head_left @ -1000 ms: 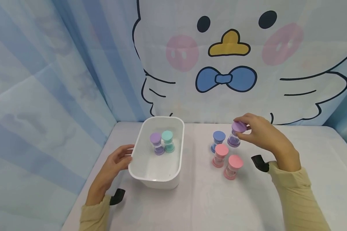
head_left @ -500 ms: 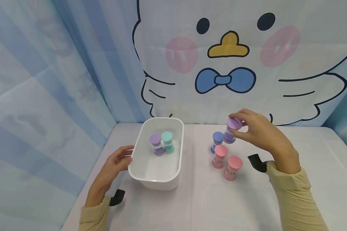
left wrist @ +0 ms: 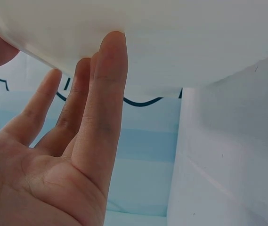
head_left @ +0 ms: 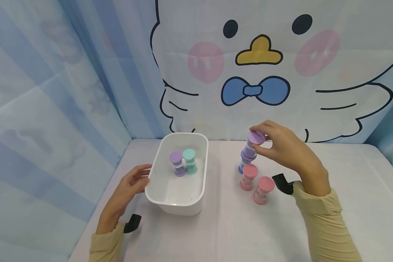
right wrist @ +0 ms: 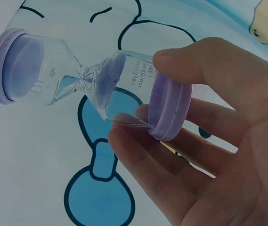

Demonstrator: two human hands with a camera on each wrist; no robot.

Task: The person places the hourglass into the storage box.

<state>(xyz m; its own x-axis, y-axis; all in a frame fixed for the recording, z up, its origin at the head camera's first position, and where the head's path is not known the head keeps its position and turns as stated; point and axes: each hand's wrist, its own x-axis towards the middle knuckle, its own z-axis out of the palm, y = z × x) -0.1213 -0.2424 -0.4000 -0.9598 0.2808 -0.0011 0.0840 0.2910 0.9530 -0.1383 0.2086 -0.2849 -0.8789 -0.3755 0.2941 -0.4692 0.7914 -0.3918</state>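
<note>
My right hand [head_left: 286,149] pinches a purple-capped sand timer [head_left: 256,138] by its top cap, thumb and fingers on either side. In the right wrist view the sand timer [right wrist: 105,84] shows clear glass, purple sand and small print. It hangs raised above the table and partly covers a blue sand timer [head_left: 243,167]. Two pink sand timers [head_left: 250,171] [head_left: 265,185] stand nearer the front. My left hand [head_left: 129,187] touches the left side of a white bin [head_left: 173,201]. Its fingers [left wrist: 103,103] are straight against the bin's outer wall.
Inside the bin, a purple sand timer [head_left: 176,158] and a teal sand timer [head_left: 190,155] stand side by side. A printed curtain [head_left: 255,116] rises behind the white table [head_left: 226,233], and another curtain [head_left: 52,145] borders its left side.
My right hand has lifted the purple sand timer and carried it left, from behind the blue one to over it. The left hand and bin have not moved.
</note>
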